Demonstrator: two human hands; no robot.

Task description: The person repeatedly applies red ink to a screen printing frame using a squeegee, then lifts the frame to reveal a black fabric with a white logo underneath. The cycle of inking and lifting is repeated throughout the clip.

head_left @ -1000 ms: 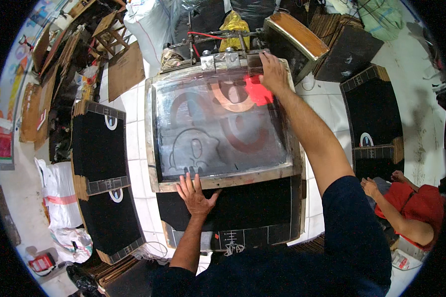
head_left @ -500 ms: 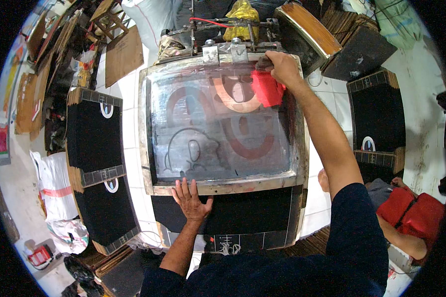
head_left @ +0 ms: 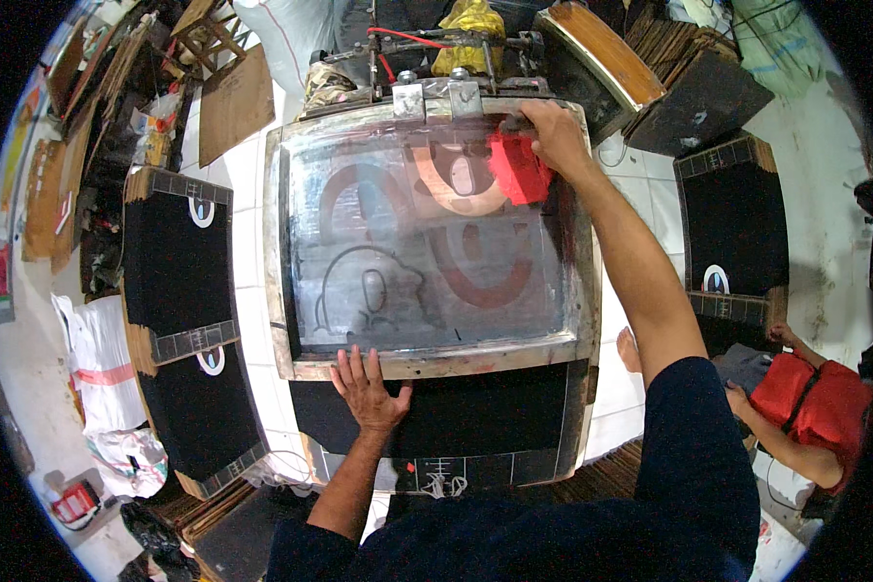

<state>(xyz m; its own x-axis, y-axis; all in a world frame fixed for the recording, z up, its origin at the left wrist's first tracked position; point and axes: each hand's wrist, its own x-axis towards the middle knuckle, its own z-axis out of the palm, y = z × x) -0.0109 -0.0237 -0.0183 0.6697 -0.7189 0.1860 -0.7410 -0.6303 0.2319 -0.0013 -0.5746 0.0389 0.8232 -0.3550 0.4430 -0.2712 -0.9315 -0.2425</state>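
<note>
A framed printing screen (head_left: 427, 267) lies in front of me, its mesh showing round cartoon-like shapes. At its far right corner my right hand (head_left: 553, 136) is closed on a small tool (head_left: 522, 169) with a dark upper end and a bright red, ragged-edged flat part. Whether that red part is cloth or paint-covered, I cannot tell. The red part rests on or just over the mesh, beside an orange ring shape. My left hand (head_left: 369, 393) lies with fingers spread, fingertips on the near edge of the frame. Black fabric (head_left: 485, 412) on a board shows beneath the screen.
Metal hinge clamps (head_left: 408, 100) hold the frame's far edge. Black fabric boards stand at left (head_left: 179, 262) and right (head_left: 732, 228). A person in red (head_left: 815, 398) is at the lower right. A wooden-edged frame (head_left: 606, 58) leans at the back right.
The whole view has shifted slightly. My right hand and the red tool stay near the far right corner, and my left hand stays on the near edge. The other person's arms have moved.
</note>
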